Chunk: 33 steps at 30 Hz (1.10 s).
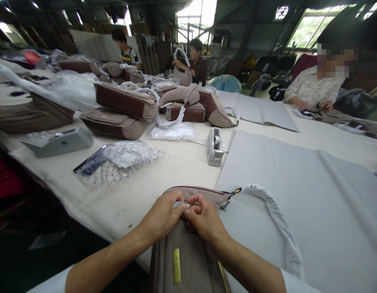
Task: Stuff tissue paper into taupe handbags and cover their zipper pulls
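Fingertips (184, 206) of the left hand (162, 215) and right hand (205, 219) pinch a small metal zipper pull (190, 204) atop the taupe fabric handbag (188, 256); small, steady tugs seem best.

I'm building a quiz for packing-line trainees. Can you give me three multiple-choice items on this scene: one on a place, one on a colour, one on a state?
1. Where does the tape dispenser stand?
A. at the left edge of the grey paper sheet
B. on the stacked handbags
C. on the floor

2. What colour is the tab on the handbag?
A. red
B. yellow
C. blue

3. What is the state of the handbag's strap?
A. bare
B. cut off
C. wrapped in white paper

Answers: 1 A, it sits on the table against the sheet's edge. 2 B, the tab shows yellow. 3 C, white wrapping covers the strap, while the left hand and right hand pinch the zip pull.
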Each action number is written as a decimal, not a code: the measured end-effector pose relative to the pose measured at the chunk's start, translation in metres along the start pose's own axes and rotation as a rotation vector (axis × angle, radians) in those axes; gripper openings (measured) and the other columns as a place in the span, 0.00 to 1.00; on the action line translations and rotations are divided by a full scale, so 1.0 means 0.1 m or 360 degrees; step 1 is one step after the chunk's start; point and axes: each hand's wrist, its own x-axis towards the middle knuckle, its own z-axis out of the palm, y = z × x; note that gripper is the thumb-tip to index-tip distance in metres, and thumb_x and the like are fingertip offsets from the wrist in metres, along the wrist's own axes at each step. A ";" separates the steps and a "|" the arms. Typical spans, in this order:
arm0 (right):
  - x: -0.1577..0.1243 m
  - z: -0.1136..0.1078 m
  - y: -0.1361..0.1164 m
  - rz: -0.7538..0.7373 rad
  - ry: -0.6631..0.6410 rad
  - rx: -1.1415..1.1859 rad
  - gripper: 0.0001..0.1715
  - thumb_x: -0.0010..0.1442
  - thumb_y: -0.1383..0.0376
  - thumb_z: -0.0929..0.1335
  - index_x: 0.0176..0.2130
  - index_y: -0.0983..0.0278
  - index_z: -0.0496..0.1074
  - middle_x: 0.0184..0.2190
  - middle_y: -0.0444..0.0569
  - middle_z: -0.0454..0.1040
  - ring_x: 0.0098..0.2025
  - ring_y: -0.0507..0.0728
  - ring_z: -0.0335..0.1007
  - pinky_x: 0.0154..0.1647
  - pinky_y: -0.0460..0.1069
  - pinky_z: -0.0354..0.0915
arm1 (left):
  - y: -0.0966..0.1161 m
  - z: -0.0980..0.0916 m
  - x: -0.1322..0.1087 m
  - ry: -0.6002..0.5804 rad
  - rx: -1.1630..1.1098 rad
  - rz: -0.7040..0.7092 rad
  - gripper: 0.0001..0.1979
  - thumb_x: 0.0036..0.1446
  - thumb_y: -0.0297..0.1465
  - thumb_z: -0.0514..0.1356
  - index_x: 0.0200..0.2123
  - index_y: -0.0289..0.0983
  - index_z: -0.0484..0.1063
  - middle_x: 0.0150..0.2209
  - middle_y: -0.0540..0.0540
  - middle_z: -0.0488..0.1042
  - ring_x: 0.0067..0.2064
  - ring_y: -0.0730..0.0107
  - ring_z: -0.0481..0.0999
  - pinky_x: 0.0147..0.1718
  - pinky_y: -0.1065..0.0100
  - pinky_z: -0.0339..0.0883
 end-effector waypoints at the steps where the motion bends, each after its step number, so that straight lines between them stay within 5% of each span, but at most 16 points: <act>1: 0.00 0.00 0.02 -0.0053 0.0005 -0.0069 0.19 0.45 0.60 0.69 0.35 0.62 0.58 0.13 0.33 0.61 0.15 0.48 0.56 0.15 0.42 0.54 | -0.02 0.01 0.00 0.0011 -0.0042 -0.0041 0.07 0.50 0.32 0.52 0.23 0.37 0.64 0.22 0.53 0.66 0.28 0.69 0.65 0.29 0.69 0.56; 6: -0.02 0.00 0.07 -0.0407 0.0110 -0.0673 0.05 0.56 0.63 0.66 0.33 0.62 0.65 0.17 0.39 0.67 0.19 0.50 0.61 0.21 0.44 0.54 | -0.06 0.04 0.00 0.0021 -0.0411 -0.0358 0.10 0.47 0.37 0.55 0.24 0.36 0.65 0.23 0.51 0.67 0.27 0.70 0.66 0.27 0.70 0.60; 10: -0.02 -0.01 0.07 -0.0640 0.0166 -0.1122 0.04 0.60 0.64 0.64 0.36 0.61 0.68 0.22 0.43 0.73 0.24 0.54 0.68 0.25 0.46 0.54 | -0.03 0.05 0.00 0.0006 -0.0622 -0.0571 0.13 0.45 0.41 0.56 0.23 0.36 0.61 0.23 0.52 0.65 0.26 0.72 0.66 0.25 0.72 0.61; 19: 0.04 -0.03 0.10 -0.1237 0.0319 -0.2219 0.07 0.64 0.66 0.62 0.35 0.63 0.69 0.25 0.48 0.75 0.24 0.55 0.70 0.21 0.49 0.43 | -0.05 0.02 0.00 0.0096 -0.0342 -0.0441 0.10 0.48 0.37 0.55 0.22 0.38 0.60 0.22 0.52 0.64 0.27 0.70 0.66 0.22 0.72 0.60; 29: 0.23 0.06 0.03 -0.1344 0.0303 -0.2349 0.07 0.59 0.68 0.65 0.29 0.66 0.69 0.22 0.51 0.74 0.25 0.58 0.70 0.26 0.49 0.52 | -0.09 0.05 0.09 -0.0020 -0.0296 -0.0537 0.10 0.52 0.35 0.49 0.22 0.38 0.56 0.20 0.54 0.60 0.22 0.73 0.64 0.18 0.74 0.60; 31: 0.20 0.01 -0.01 -0.1346 0.0293 -0.2342 0.04 0.59 0.69 0.65 0.34 0.67 0.70 0.25 0.51 0.75 0.26 0.58 0.71 0.26 0.49 0.55 | -0.08 0.02 0.07 -0.0031 -0.0266 -0.0523 0.10 0.53 0.35 0.50 0.22 0.39 0.57 0.20 0.55 0.60 0.20 0.74 0.63 0.16 0.73 0.58; 33: 0.10 -0.13 -0.03 -0.1372 0.0260 -0.2202 0.14 0.59 0.66 0.65 0.46 0.68 0.68 0.29 0.51 0.76 0.29 0.58 0.72 0.28 0.48 0.59 | -0.11 -0.01 0.01 0.0015 -0.0174 -0.0346 0.10 0.55 0.36 0.52 0.24 0.38 0.60 0.22 0.53 0.63 0.23 0.72 0.66 0.21 0.71 0.62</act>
